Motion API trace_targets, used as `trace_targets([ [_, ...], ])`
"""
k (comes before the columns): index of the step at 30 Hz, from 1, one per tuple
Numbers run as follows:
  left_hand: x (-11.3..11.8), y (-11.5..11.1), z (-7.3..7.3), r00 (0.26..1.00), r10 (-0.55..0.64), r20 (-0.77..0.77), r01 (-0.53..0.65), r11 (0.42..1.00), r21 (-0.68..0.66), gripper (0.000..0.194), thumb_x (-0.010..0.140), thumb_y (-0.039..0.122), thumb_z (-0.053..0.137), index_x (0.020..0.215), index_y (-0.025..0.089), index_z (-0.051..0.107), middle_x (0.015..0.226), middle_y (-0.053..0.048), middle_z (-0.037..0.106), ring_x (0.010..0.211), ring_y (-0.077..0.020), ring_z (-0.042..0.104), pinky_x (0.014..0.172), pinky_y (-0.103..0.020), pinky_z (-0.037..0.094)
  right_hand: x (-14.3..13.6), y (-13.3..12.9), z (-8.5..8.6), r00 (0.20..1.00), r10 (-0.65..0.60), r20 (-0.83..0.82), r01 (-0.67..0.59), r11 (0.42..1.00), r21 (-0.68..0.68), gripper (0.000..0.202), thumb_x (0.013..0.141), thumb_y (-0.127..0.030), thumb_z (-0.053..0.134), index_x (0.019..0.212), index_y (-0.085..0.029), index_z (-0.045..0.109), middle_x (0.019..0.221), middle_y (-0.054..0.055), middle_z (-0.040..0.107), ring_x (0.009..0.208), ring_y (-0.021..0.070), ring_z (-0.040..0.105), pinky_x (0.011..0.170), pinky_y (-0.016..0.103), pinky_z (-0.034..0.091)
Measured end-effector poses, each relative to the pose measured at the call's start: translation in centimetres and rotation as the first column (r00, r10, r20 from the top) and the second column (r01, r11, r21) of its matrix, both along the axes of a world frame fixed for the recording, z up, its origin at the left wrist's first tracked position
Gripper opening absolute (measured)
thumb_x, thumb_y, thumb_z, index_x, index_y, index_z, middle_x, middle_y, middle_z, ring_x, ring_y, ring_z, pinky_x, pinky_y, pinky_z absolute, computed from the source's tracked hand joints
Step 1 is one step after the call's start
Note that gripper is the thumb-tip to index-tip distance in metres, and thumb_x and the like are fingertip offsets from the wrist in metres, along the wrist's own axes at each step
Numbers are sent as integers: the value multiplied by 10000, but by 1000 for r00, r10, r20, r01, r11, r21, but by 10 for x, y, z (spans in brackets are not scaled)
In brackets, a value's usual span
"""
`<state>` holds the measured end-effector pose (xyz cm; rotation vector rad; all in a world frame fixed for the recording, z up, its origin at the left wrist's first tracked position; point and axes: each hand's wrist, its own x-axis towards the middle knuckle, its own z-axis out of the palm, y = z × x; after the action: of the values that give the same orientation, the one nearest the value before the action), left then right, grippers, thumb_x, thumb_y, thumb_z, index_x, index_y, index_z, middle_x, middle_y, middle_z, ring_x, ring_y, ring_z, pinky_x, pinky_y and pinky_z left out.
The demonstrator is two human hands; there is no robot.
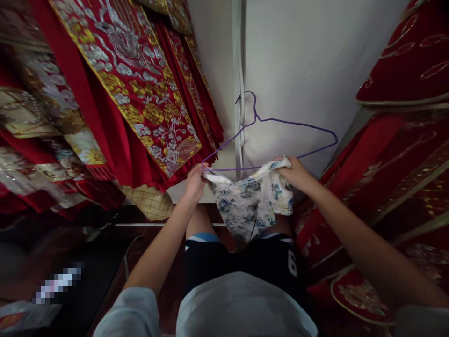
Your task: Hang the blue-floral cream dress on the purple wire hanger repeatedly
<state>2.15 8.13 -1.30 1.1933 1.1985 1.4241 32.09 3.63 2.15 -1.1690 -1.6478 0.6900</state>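
Note:
A pair of white floral shorts (242, 201) with blue and yellow print hangs stretched between my hands, above my lap. My left hand (197, 181) is closed on one end of the waistband, right at the left corner of a purple wire hanger (294, 122). At the waistband's other end, my right hand (293, 172) pinches the fabric, with the fingers partly hidden behind it. The hanger's bottom bar runs along the top of the shorts and passes out of sight behind the cloth near my right hand. Its hook points up in front of the wall.
Red garments with gold and silver embroidery (140, 89) hang at the left. More red embroidered clothing (396, 154) hangs close on the right. A pale wall (291, 61) with a white vertical strip (241, 61) stands ahead. A dark surface with a plastic packet (31, 318) lies lower left.

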Motion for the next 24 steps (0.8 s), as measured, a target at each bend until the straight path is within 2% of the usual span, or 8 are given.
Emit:
trace_targets([
  [2,-22,-6,21,987,49,154,-74,983,166,186,805,234,541,962,171,617,822,-20,639,698,-102,588,612,-194,469,-5,3,-1,999,-45,-3,45,999,-13,147,636,-349,569,591,-210,554,577,-13,498,583,152,437,572,288,328],
  [4,-37,-14,36,972,33,234,-98,957,274,202,779,257,624,959,169,647,819,-17,652,698,-103,601,616,-202,481,-10,5,-3,997,-70,-18,69,997,-37,165,628,-371,594,600,-211,562,588,-7,516,595,158,450,590,294,344],
  [8,-46,-17,60,984,-4,177,-57,939,338,284,746,239,693,1019,163,695,853,-27,696,742,-108,638,682,-220,518,-17,4,-9,997,-36,-73,31,998,-63,164,619,-375,598,624,-214,566,600,-7,527,606,162,460,592,293,350],
  [11,-34,-4,81,996,-24,85,-8,934,358,319,726,200,697,1041,159,720,900,-48,719,744,-119,646,673,-232,531,-22,2,-11,997,-42,-66,40,999,-33,145,630,-354,577,593,-220,534,578,-10,497,602,158,443,580,289,339],
  [16,13,9,114,987,-119,-104,150,913,380,338,757,157,660,1085,160,741,895,-54,733,692,-137,640,632,-256,526,-33,-5,-9,997,1,-75,-3,1000,-31,109,622,-327,540,581,-226,524,589,4,505,628,169,454,588,288,358],
  [19,31,8,120,930,-149,-335,290,859,421,327,789,180,661,1106,151,736,1027,-79,736,856,-196,672,780,-327,544,-36,-8,-9,995,32,-95,-34,999,-16,108,641,-313,536,584,-227,506,601,-2,494,632,167,458,599,289,369],
  [21,34,10,117,879,-54,-474,310,821,480,358,795,207,670,1147,152,711,1121,-93,718,967,-223,659,883,-363,521,-35,-8,-9,994,54,-93,-54,999,1,106,662,-308,541,602,-223,524,619,-2,514,642,167,473,616,290,383],
  [24,32,17,107,764,132,-631,302,791,532,355,825,238,642,1165,148,682,1119,-101,709,985,-224,642,930,-370,487,-32,-6,-7,995,62,-76,-63,998,-5,101,671,-298,547,612,-216,549,633,0,551,657,169,506,642,289,412],
])
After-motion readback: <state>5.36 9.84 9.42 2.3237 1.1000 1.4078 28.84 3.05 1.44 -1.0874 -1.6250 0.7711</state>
